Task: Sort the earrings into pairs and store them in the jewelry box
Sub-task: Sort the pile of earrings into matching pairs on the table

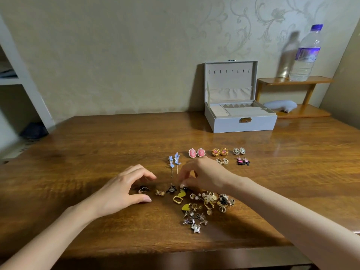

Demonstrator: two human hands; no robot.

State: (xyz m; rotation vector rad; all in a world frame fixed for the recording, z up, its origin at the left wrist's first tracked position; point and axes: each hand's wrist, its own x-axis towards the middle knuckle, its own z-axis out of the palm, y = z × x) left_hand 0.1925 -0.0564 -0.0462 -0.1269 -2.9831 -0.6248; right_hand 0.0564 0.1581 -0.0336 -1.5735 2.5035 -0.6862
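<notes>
This looks like a room in a home. The wall has soft beige wallpaper with curly flower shapes (pixel 272 22). A clear plastic water bottle (pixel 305 55) stands on a little wooden shelf (pixel 296 80) by the brown wooden surface (pixel 97 152).

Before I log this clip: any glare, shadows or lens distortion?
Head view: wide-angle lens bows the far edge of the brown wooden table; glare streaks the wood before the open grey jewelry box; the clear plastic water bottle throws a soft grey shadow on the beige wall.

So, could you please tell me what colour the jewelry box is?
The jewelry box is light grey; head view.
</notes>
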